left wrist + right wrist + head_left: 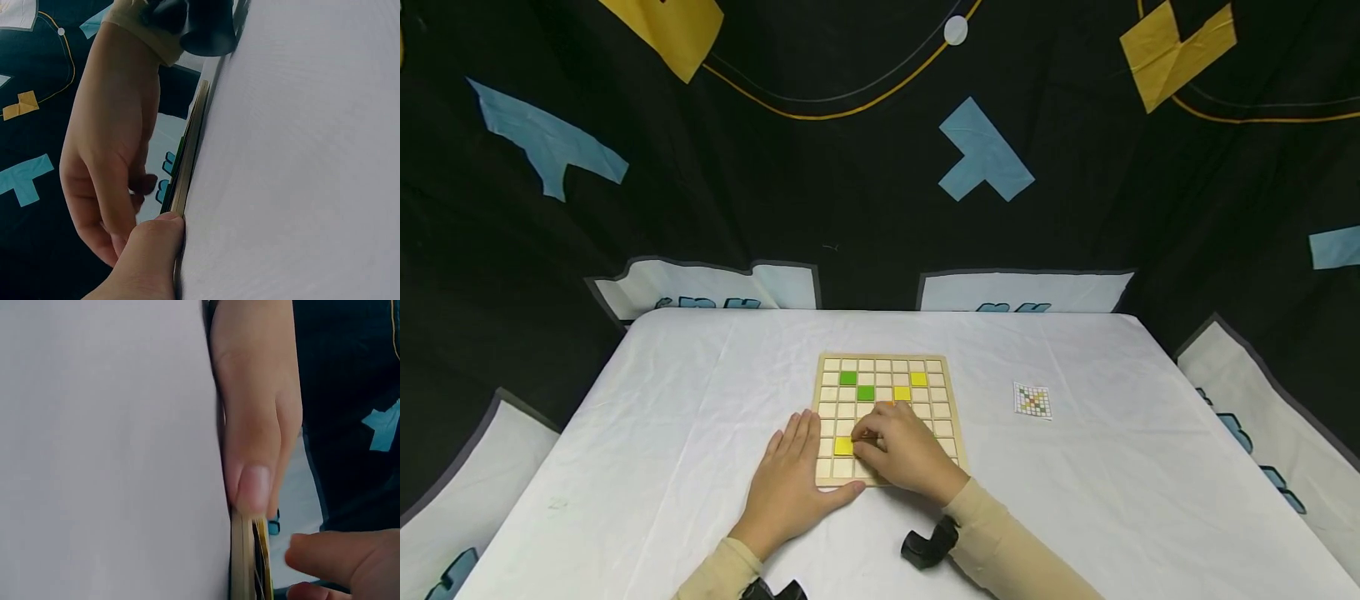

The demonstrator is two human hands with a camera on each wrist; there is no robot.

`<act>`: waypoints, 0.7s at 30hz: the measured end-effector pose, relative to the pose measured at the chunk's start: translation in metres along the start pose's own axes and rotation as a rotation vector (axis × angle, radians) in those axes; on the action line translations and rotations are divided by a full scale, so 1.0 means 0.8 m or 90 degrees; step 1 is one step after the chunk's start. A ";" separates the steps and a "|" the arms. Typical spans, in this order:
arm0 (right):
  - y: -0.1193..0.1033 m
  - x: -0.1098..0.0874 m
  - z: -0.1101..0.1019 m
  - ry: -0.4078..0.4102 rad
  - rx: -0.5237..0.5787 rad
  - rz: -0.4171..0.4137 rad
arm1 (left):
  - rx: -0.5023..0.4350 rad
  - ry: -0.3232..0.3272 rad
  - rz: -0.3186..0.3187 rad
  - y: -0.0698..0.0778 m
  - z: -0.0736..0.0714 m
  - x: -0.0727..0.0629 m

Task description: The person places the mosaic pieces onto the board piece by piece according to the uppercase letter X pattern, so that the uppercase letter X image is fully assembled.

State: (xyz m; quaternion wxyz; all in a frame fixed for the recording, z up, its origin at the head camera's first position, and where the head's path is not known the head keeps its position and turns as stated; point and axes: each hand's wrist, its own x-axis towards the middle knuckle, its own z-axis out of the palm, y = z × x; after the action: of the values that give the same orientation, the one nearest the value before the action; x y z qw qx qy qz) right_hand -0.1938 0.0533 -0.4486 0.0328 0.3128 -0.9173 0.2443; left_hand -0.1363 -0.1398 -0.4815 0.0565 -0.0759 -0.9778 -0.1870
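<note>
A wooden grid board lies on the white table, bearing green tiles, yellow tiles and a bit of orange beyond the knuckles. My left hand rests flat at its near left corner, fingers straight along the left edge and thumb against the near edge. Over the lower part of the board, my right hand has its fingers bent, with fingertips right beside the lower-left yellow tile. The hand hides several squares of the grid. I cannot tell whether a tile sits between those fingertips.
A small printed card with a coloured grid pattern lies to the right of the board. The white-covered table extends around it. A black curtain with blue and yellow patches hangs behind. Black wrist mounts sit at both cuffs.
</note>
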 end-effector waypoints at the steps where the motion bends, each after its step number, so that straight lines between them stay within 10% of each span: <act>1: 0.001 -0.001 -0.004 0.004 0.000 0.004 | 0.000 0.000 -0.001 0.000 0.000 0.000; 21: 0.020 -0.040 -0.068 0.136 -0.134 0.093 | 0.030 0.073 -0.014 0.011 -0.023 0.000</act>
State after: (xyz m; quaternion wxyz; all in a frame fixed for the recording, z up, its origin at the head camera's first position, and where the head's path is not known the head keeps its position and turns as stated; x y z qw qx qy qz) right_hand -0.1827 0.1076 -0.4146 0.1453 0.2124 -0.9493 0.1804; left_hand -0.1333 -0.1387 -0.4613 0.1123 -0.0527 -0.9779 -0.1685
